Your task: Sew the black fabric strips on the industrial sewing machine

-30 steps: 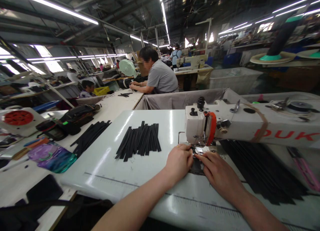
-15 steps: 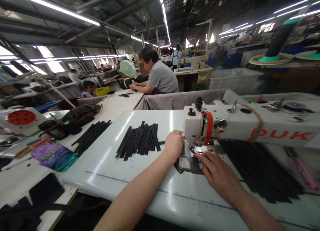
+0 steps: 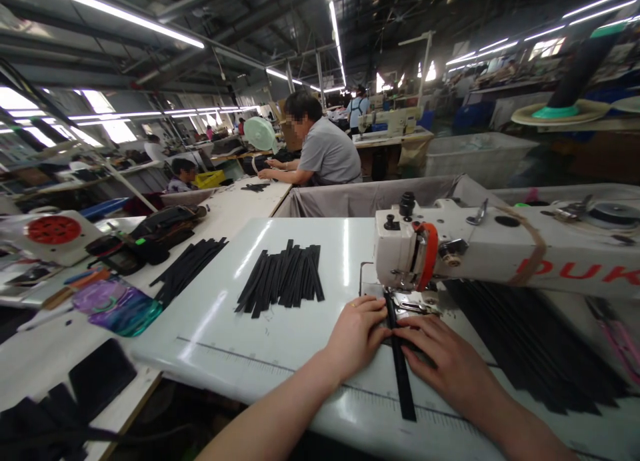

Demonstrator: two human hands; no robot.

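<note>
A black strip [image 3: 401, 374] lies on the white sewing table [image 3: 300, 341], running from under the presser foot of the white sewing machine [image 3: 500, 248] toward me. My left hand [image 3: 356, 334] rests on the table at the strip's left side, fingertips pressing its upper part. My right hand [image 3: 443, 358] lies flat at the strip's right side, fingers stretched toward the needle plate. A pile of black strips [image 3: 283, 279] lies further left on the table.
More black strips [image 3: 187, 268] lie on the left bench, beside a black bag [image 3: 160, 228] and a coloured pouch [image 3: 117, 306]. A dark stack [image 3: 530, 341] sits right of the needle. A person in a grey shirt [image 3: 325, 154] works behind a fabric bin [image 3: 370, 194].
My left hand came back from the needle's left side to the front. A long black strip now lies between both hands, over the bare needle plate seen half a second ago.
</note>
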